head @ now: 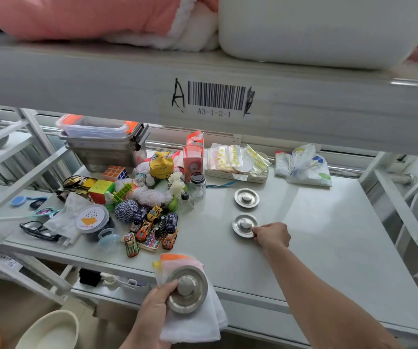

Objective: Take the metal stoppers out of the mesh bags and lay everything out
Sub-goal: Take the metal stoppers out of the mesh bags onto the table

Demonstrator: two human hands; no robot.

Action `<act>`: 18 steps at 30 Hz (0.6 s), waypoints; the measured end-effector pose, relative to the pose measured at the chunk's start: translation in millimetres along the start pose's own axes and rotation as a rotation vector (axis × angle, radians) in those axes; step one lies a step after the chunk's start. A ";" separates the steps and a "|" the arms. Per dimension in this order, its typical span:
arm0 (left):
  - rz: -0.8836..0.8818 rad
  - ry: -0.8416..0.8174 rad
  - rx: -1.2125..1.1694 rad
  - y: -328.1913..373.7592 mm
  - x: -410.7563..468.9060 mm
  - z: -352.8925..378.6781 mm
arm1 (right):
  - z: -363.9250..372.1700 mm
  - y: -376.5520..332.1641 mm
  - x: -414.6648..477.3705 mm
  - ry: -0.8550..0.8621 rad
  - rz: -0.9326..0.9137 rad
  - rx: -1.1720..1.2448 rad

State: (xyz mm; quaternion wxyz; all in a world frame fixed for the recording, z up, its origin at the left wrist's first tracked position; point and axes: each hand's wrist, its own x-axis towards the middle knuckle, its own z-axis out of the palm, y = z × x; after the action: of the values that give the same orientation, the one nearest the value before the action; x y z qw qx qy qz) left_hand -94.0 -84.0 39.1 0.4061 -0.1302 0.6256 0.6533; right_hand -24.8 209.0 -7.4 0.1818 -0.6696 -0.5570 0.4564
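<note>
Two round metal stoppers lie on the pale shelf, one farther back (247,197) and one nearer (243,225). My right hand (271,236) pinches the right rim of the nearer stopper, which rests on the shelf. My left hand (153,311) holds a third metal stopper (187,289) by its knob, together with white mesh bags (197,323) with coloured edges, in front of the shelf's front edge.
A heap of small things fills the shelf's left half: toy cars (152,229), cube puzzles (101,188), a twine ball (126,210), glass jars (197,184), stacked plastic boxes (104,142). A tray of packets (238,162) and a printed bag (303,165) sit behind. An upper shelf beam (215,96) hangs overhead.
</note>
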 end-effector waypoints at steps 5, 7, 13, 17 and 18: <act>0.006 -0.007 0.054 -1.0 -1.2 -2.1 | -5.2 -7.1 -6.8 -0.005 -0.007 0.078; 0.014 -0.030 0.084 1.3 -4.5 3.2 | -7.0 -7.3 -10.9 -0.016 -0.029 0.100; 0.023 -0.078 0.061 0.2 -4.0 14.4 | -14.2 -4.7 -19.4 -0.048 -0.015 0.152; 0.045 -0.143 0.037 1.9 -7.8 17.8 | -25.5 3.0 -59.9 -0.074 -0.157 0.185; 0.042 -0.173 0.018 -0.2 -9.4 19.7 | -30.0 7.7 -81.7 -0.222 -0.213 0.218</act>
State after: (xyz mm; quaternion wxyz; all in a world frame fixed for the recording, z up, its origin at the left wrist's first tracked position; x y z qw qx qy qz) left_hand -81.2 -69.3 49.0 0.4459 -0.0568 0.5966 0.6649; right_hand 7.2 140.0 35.8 0.2382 -0.5288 -0.5885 0.5633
